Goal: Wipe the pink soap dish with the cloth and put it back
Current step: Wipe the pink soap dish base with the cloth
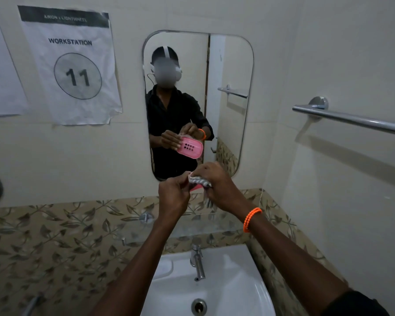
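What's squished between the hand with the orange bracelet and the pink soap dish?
The cloth. In the head view it is bunched under the right hand, pressed against the pink soap dish, which the left hand holds.

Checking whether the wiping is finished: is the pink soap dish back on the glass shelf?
No, the left hand and right hand hold the pink soap dish and cloth above the glass shelf.

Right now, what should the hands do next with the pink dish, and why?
Probably keep rubbing the cloth over the pink soap dish. The left hand holds the dish, the right hand grips the cloth against it, both raised above the sink, so wiping looks unfinished.
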